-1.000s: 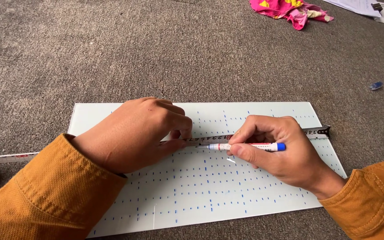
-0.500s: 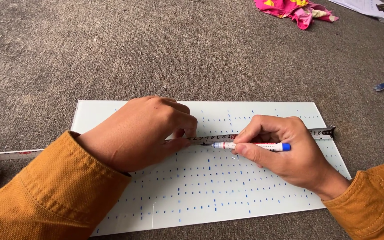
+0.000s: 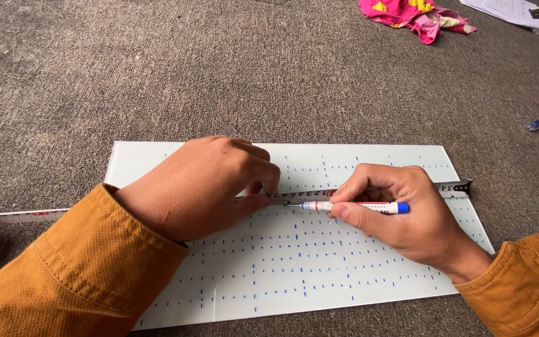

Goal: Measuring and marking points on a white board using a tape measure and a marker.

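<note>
Fingers (image 3: pixel 344 198) of right hand (image 3: pixel 400 218) pinched around blue-capped marker (image 3: pixel 354 206), tip against measuring tape (image 3: pixel 456 187) pressed flat by left hand (image 3: pixel 207 187); white board (image 3: pixel 369 274) mostly dash-marked, upper rows sparser.

No packages, labels, signs or screens in view (floor and board included).
</note>
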